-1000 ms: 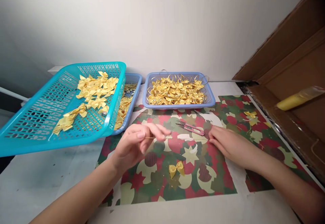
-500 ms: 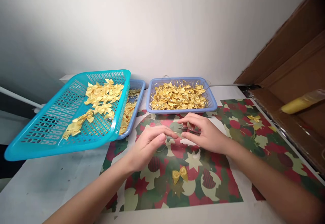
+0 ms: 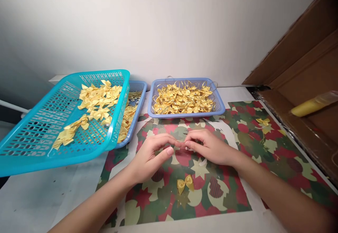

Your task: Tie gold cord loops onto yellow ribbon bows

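Note:
My left hand [image 3: 151, 155] and my right hand [image 3: 210, 148] meet fingertip to fingertip over the patterned paper mat [image 3: 229, 194]. Both are closed in a pinch on a thin gold thread [image 3: 182, 142] that spans the small gap between them. A loose yellow ribbon bow [image 3: 185, 183] lies on the mat just below the hands. The small pink snips seen earlier are hidden, and I cannot tell whether they lie under my right hand.
A turquoise basket [image 3: 39, 145] with yellow bows leans tilted on a blue basket [image 3: 139, 101] at the left. Another blue basket [image 3: 185, 114] of bows with gold loops stands behind the hands. A second loose bow [image 3: 263, 121], a yellow roll [image 3: 311, 105] and a cardboard box [image 3: 303, 60] are at the right.
My right hand moved left from the mat's right side, over the pink snips, and met my left hand at the thread. My left hand stayed about where it was.

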### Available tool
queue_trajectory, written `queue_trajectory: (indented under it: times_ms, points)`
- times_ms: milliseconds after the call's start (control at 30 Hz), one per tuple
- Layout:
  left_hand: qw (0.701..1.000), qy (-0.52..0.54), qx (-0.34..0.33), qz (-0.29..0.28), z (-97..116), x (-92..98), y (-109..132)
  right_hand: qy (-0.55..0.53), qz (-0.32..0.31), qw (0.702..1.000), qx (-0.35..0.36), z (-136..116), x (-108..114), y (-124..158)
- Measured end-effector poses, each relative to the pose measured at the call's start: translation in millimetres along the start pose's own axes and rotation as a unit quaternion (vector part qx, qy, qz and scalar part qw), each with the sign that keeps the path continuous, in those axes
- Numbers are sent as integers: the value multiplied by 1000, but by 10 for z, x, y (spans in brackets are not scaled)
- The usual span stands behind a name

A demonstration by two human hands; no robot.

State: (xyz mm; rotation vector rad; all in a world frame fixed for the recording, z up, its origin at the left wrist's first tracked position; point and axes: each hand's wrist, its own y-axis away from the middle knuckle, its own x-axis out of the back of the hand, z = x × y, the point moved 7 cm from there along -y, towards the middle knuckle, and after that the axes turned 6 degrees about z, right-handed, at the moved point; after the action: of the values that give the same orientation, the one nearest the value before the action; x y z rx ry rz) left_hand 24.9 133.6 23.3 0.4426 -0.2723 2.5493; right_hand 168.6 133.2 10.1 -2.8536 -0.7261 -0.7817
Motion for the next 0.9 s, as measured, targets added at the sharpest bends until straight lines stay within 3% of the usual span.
queue_trajectory:
  times_ms: [233, 333, 433, 500, 700, 900]
  points:
    - [978, 130, 162, 22, -326, -118, 59, 69, 85, 991, 72, -95, 81, 12]
    - [930, 275, 244, -3, -451, -296, 88, 112, 125, 979, 113, -121, 73, 27]
    - [862, 417, 283, 63, -522, -338, 81, 144, 138, 971, 135, -118, -8, 42]
    - [844, 439, 291, 100, -555, -330, 75, 165, 151, 963, 150, -141, -42, 62]
    - [875, 372, 293, 100, -603, -330, 88, 146, 279, 940, 131, -189, 191, 139]
    - [903, 330, 272, 39, -564, -391, 119, 226, 204, 937, 170, -185, 90, 93]
